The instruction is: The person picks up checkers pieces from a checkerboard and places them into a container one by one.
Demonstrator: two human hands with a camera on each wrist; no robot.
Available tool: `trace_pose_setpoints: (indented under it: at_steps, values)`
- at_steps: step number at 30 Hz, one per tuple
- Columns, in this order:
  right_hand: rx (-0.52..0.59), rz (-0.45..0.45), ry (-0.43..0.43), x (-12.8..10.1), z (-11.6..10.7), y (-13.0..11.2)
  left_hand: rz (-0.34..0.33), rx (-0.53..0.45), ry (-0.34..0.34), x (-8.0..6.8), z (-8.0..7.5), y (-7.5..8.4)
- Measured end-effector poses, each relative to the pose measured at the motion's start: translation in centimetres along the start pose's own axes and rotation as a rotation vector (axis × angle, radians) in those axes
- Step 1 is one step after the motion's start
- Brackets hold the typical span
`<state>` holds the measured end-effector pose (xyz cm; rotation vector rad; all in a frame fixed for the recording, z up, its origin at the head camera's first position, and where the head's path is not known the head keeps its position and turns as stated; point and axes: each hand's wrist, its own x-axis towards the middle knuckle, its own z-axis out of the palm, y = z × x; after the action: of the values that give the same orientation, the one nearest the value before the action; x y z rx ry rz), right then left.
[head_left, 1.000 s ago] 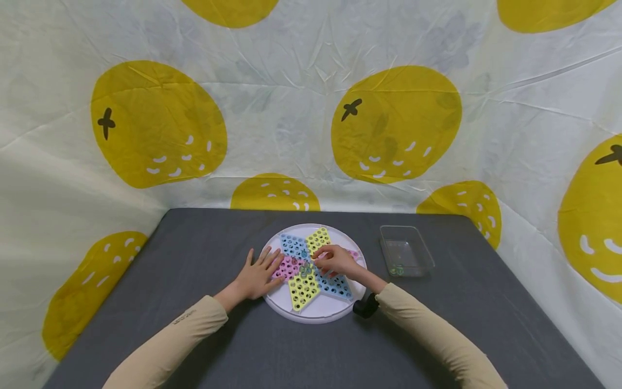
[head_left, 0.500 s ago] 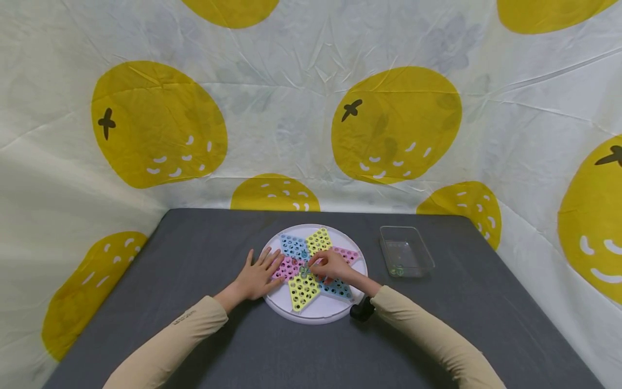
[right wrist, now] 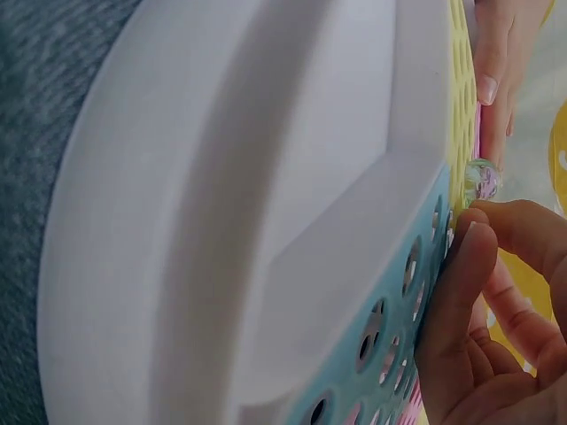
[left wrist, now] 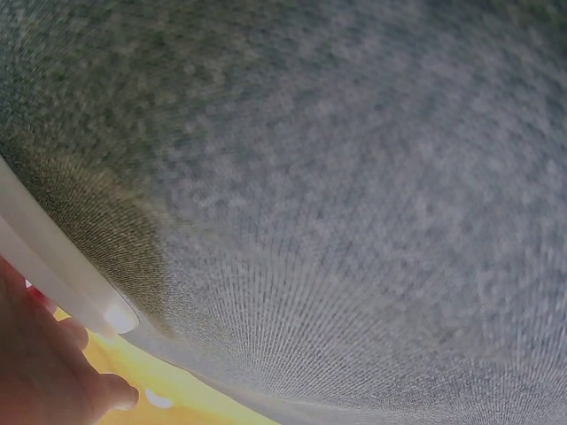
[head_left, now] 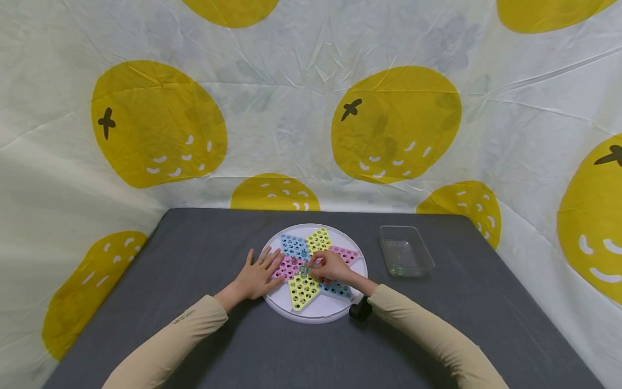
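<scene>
A round white board holds a star of blue, yellow and pink panels full of holes. Several clear marbles sit in the holes at its centre. My left hand lies flat, fingers spread, on the board's left edge; its palm shows beside the white rim. My right hand hovers over the star's centre with curled fingers. In the right wrist view its thumb and forefinger pinch together at a clear marble on the blue panel.
A clear plastic tub stands right of the board with a marble or two inside. The grey cloth table ends at a white sheet with yellow fruit prints on three sides. A black wrist camera sits under my right wrist.
My right hand has slid left and slightly toward me, from the star's right side to its centre. The left hand has stayed in place.
</scene>
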<state>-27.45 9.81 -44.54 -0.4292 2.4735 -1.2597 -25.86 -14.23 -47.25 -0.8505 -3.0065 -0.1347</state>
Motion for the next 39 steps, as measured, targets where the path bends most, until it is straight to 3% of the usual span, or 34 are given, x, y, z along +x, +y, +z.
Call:
trace_pose_setpoints:
  at_steps: [14,39]
  values:
    - [0.009,0.024,0.004,0.0,-0.1,-0.2,-0.018,0.035,-0.054,0.1,-0.3,0.1]
    - [0.098,0.01,-0.007,-1.0,-1.1,0.0,-0.001,0.027,-0.001,-0.1,-0.2,0.1]
